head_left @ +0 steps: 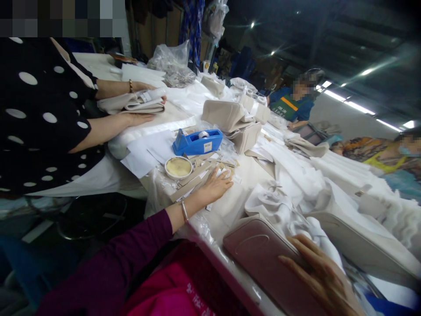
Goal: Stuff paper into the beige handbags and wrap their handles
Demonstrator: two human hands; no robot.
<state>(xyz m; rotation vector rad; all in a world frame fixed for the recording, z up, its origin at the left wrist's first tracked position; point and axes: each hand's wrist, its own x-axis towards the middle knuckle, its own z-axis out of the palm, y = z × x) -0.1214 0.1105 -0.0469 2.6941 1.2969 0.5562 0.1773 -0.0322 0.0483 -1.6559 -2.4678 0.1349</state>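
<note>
My left hand [215, 186] reaches across the table, palm down, with its fingers spread over small paper tags and strips [197, 177]. It appears to touch the pieces without gripping one. At the lower right, a beige bag with a dark maroon base [259, 250] lies on its side at the near table edge. My right hand [325, 272] holds this bag, its thumb on the maroon base and its fingers along the pale side. Some of those fingers are blurred. Just beyond my left hand are a round tub of yellowish paste [178, 167] and a blue tape dispenser [197, 141].
On the left, a person in a polka-dot top [49, 118] presses folded beige fabric [134, 102] on the table. Beige bag pieces [223, 115] stand stacked behind the dispenser. White wrapped bags [296, 175] cover the right side. Two more people sit across the table.
</note>
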